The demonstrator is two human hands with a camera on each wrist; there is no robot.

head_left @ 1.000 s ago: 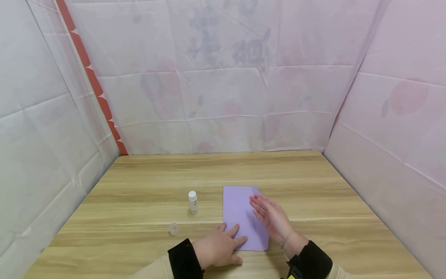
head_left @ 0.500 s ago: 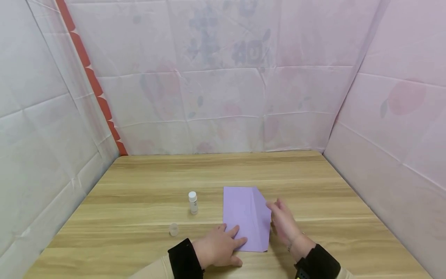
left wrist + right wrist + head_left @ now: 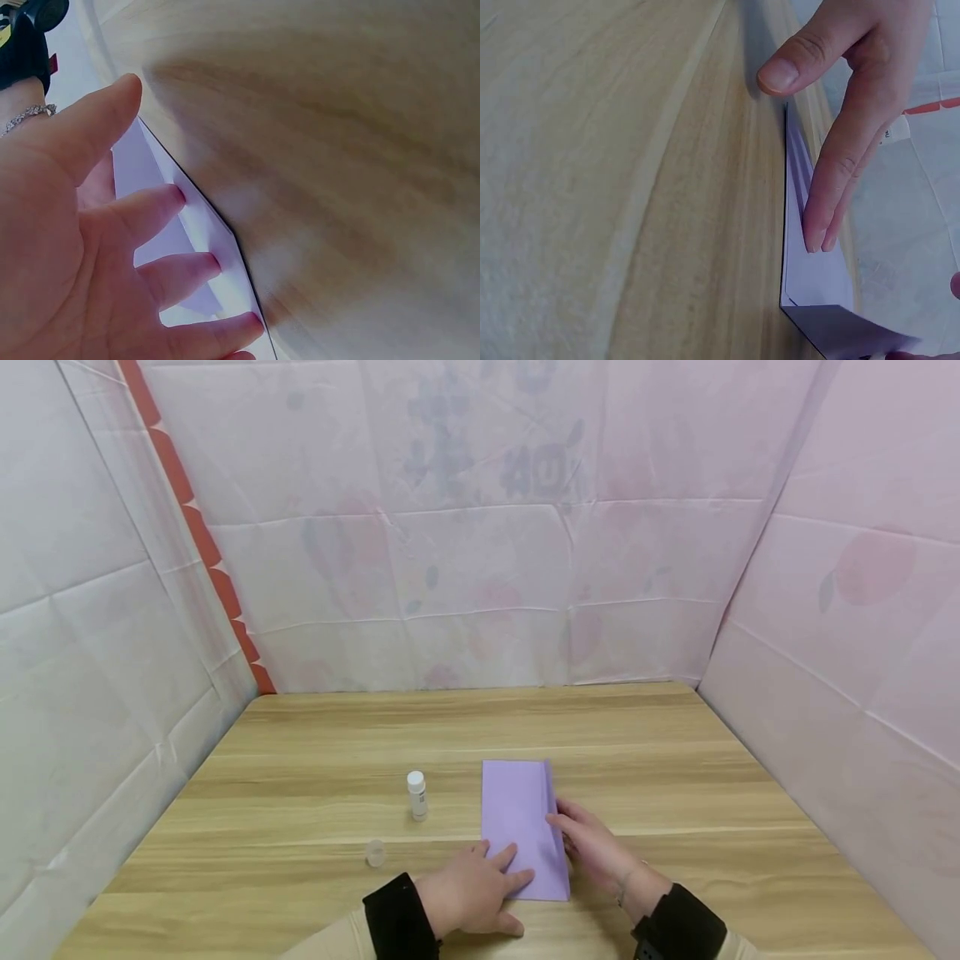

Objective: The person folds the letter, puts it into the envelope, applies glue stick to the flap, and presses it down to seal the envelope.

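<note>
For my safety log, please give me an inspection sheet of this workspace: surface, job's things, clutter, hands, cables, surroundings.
Surface: wooden table, pale grain, flat.
Job's things: folded purple paper lying flat on the table near the front edge.
Clutter: small white-capped bottle standing upright left of the paper; small clear cap in front of it.
Hands: left hand rests flat on the paper's near left corner, fingers spread; right hand touches the paper's right edge with straight fingers.
Cables: nothing seen.
Surroundings: pale pink sheeting on three sides, a red strip at the left corner.
</note>
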